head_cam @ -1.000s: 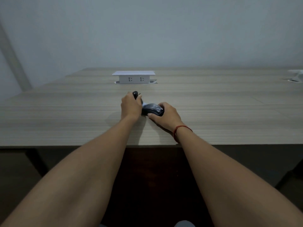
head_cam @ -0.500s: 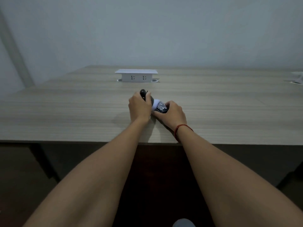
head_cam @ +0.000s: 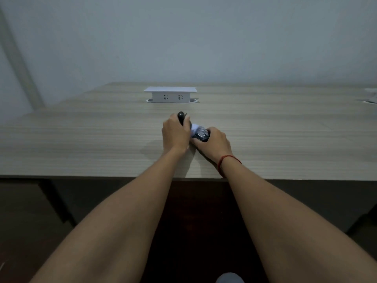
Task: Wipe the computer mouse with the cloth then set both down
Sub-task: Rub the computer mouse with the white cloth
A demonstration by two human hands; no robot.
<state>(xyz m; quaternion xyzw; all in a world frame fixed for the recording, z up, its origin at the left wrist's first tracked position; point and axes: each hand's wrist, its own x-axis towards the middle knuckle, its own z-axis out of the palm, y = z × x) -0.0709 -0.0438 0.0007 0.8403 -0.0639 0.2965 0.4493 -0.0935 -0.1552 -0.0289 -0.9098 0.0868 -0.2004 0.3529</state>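
Note:
My left hand (head_cam: 175,133) is closed around the black computer mouse (head_cam: 180,117); the mouse's rounded end sticks up above my fingers. My right hand (head_cam: 214,145), with a red string on the wrist, grips a bunched dark patterned cloth (head_cam: 202,134). A pale patch of that cloth shows between my hands, pressed against the mouse's lower part. Both hands touch each other just above the wooden table (head_cam: 81,139), near its middle. Most of the mouse is hidden by my fingers.
A white raised socket box (head_cam: 171,94) stands on the table behind my hands. Another white object (head_cam: 371,94) sits at the far right edge. The table's front edge runs under my forearms, with dark legs below at left and right.
My right hand has closed in against the left, and the cloth's pale patch now shows between them. Both hands sit slightly farther right in view than a second ago.

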